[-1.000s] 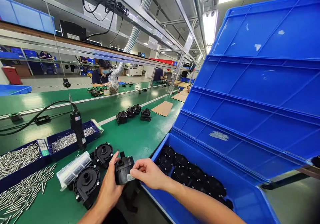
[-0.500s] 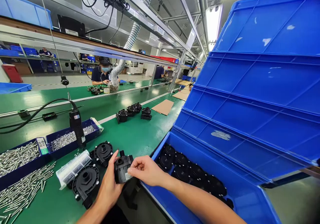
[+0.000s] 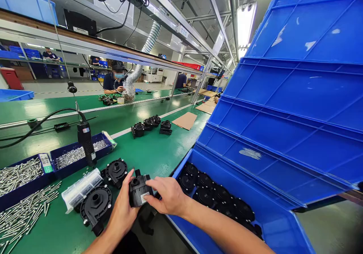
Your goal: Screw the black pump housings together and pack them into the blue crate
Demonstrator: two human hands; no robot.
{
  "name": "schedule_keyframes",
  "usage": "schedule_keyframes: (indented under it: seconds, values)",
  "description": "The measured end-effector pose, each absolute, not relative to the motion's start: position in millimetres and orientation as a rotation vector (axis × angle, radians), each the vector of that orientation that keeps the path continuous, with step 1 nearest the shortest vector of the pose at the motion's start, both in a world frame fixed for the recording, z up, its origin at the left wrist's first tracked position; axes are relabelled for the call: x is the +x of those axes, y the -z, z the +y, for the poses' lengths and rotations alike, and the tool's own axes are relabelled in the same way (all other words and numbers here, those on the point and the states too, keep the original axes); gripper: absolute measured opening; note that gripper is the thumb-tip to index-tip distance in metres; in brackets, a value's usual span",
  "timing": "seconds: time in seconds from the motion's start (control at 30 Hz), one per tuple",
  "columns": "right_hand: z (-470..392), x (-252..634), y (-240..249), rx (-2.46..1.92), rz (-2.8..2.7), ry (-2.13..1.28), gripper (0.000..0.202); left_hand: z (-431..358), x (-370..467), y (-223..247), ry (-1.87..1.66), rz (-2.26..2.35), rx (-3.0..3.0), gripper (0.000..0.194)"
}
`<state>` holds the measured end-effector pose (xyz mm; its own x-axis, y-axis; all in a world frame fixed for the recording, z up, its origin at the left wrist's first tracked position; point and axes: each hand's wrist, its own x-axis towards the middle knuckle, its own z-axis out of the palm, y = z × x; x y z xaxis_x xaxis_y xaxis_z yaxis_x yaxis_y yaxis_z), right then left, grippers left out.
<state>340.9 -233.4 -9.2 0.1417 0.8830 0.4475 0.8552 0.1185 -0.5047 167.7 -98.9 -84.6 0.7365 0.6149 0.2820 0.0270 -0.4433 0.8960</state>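
A small black pump (image 3: 138,189) with a pipe stub on top and a white label (image 3: 144,197) low on its side is held above the bench edge. My left hand (image 3: 126,201) wraps round it from the left, closed on its body. From the right, my right hand (image 3: 167,195) grips the pump's side, its thumb on the label and its index finger higher up at the casing's edge. Its other fingers are partly hidden. Just left of my left hand lie a larger black pump (image 3: 96,205) and a second one (image 3: 116,172) behind it.
A blue crate (image 3: 283,223) with several black pumps (image 3: 218,195) stands at right, beside stacked blue crates (image 3: 283,125). A hanging electric screwdriver (image 3: 86,142), a label roll (image 3: 82,189), loose screws (image 3: 25,216) and nuts (image 3: 72,157) are left. A co-worker (image 3: 115,80) sits across the bench.
My right hand's fingers have gone from a tight pinch at the label to spread further apart, index on the casing and thumb on the label. My left hand keeps its hold.
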Motion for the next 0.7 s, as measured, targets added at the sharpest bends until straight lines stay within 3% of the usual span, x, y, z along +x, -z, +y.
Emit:
schedule_keyframes:
  seconds: [0.13, 0.2, 0.27, 0.43, 0.6, 0.7]
  values:
    - [-228.8, 347.4, 8.2, -1.910, -1.438, -0.427, 0.099, -98.8, 166.3, 92.6, -0.757, 0.494, 2.007, 0.086]
    - [-225.7, 341.3, 4.9, -1.987, -1.390, -0.613, 0.117, -97.9, 165.1, 97.8, -0.805, 0.429, 2.073, 0.085]
    - [-222.1, 335.0, 2.6, -2.044, -1.379, -0.683, 0.115, -98.2, 163.7, 99.3, -0.851, 0.338, 2.148, 0.086]
    - [-200.8, 353.0, 8.0, -1.944, -1.346, -0.585, 0.087, -116.4, 161.4, 86.1, -0.987, 0.339, 2.213, 0.088]
    - [-157.6, 389.4, 19.4, -1.829, -1.330, -0.488, 0.089, -135.3, 166.4, 93.0, -1.006, 0.288, 2.009, 0.057]
    - [-141.0, 395.1, 21.5, -1.766, -1.392, -0.499, 0.103, -132.3, 172.7, 98.4, -0.841, 0.357, 1.705, 0.054]
